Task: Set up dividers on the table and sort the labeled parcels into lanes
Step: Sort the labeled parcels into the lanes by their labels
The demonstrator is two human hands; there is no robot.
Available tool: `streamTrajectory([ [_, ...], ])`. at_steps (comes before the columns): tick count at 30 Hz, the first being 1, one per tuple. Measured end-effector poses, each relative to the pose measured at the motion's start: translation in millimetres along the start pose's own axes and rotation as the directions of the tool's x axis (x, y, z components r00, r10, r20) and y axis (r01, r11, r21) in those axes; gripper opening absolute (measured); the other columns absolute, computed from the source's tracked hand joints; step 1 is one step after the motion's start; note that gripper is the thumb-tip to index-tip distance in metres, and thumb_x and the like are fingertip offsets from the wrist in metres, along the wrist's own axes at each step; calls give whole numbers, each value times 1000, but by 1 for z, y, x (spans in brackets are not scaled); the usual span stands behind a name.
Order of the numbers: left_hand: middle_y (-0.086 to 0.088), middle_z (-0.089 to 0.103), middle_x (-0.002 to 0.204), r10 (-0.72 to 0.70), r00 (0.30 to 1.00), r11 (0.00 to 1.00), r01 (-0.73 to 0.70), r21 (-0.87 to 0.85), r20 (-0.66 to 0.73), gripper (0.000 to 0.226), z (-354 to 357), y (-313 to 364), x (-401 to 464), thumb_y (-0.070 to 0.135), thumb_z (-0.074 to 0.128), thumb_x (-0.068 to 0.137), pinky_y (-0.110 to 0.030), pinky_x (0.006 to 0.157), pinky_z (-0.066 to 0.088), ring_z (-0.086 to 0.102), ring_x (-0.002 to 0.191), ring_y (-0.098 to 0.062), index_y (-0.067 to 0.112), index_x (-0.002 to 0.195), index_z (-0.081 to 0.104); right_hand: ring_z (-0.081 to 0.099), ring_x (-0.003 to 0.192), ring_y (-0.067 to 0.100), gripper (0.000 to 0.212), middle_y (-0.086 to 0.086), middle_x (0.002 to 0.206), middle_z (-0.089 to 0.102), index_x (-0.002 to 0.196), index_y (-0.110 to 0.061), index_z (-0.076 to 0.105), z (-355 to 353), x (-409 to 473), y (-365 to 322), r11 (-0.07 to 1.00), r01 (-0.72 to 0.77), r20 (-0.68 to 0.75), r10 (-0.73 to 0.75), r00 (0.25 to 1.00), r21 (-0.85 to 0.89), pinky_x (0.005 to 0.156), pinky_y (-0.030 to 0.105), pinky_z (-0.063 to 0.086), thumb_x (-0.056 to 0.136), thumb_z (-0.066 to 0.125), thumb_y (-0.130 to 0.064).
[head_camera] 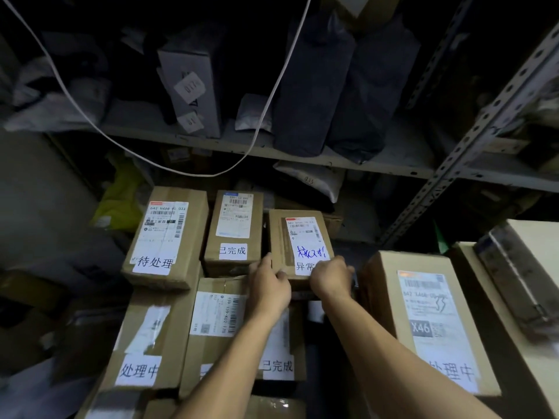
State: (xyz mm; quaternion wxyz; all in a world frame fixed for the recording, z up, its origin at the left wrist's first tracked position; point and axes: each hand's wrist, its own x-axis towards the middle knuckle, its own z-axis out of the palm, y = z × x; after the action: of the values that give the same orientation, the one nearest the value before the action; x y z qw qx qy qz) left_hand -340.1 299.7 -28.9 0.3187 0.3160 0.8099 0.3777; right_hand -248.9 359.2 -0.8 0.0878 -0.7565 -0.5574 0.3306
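Both forearms are extended forward, roughly parallel, wrists slightly bent down. The left hand (270,284) is clamped on the near-left corner of the parcel marked 异常 (299,240), fingers curled over its top edge. The right hand (332,276) is closed on the same parcel's near-right corner, covering part of its label. The parcel lies flat in the far row, just right of the 已完成 parcel (234,231), with the 待处理 parcel (168,237) further left. A large 处理中 parcel (429,319) sits at the right. The supporting surface is hidden by boxes.
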Motion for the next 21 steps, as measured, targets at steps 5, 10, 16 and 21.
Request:
streamTrajectory([
  [5, -2, 50, 142, 53, 998, 986, -57, -159, -29, 50, -16, 13, -13, 18, 55, 95, -26, 90, 47, 51, 123, -19, 27, 143, 43, 50, 116, 33, 37, 17, 129, 51, 129, -7, 55, -23, -21, -5, 996, 85, -24, -85, 996, 2, 94, 33, 39, 100, 34, -11],
  [10, -3, 53, 140, 54, 998, 973, -60, -225, -32, 49, -42, 28, -32, 13, 53, 97, -21, 89, 40, 51, 124, -17, 22, 144, 44, 53, 119, 33, 33, 19, 132, 52, 128, -3, 48, -44, -48, -7, 968, 68, 25, -76, 997, 240, 90, 32, 45, 98, 46, -17],
  [16, -2, 60, 132, 78, 991, 939, -109, -326, -109, 45, -67, 47, -65, 6, 50, 94, -32, 100, 46, 57, 116, -16, 16, 138, 51, 58, 112, 30, 31, 12, 127, 62, 123, -11, 55, -80, -83, -5, 927, 204, 53, -231, 972, 314, 80, 27, 39, 97, 41, -18],
  [21, 2, 63, 125, 128, 964, 908, -209, -365, -233, 42, -76, 64, -110, 6, 51, 92, -30, 96, 46, 58, 112, -13, 20, 131, 56, 61, 96, 19, 28, 3, 117, 68, 116, -18, 62, -116, -108, 16, 847, 372, 14, -408, 913, 380, 80, 30, 49, 96, 42, -24],
])
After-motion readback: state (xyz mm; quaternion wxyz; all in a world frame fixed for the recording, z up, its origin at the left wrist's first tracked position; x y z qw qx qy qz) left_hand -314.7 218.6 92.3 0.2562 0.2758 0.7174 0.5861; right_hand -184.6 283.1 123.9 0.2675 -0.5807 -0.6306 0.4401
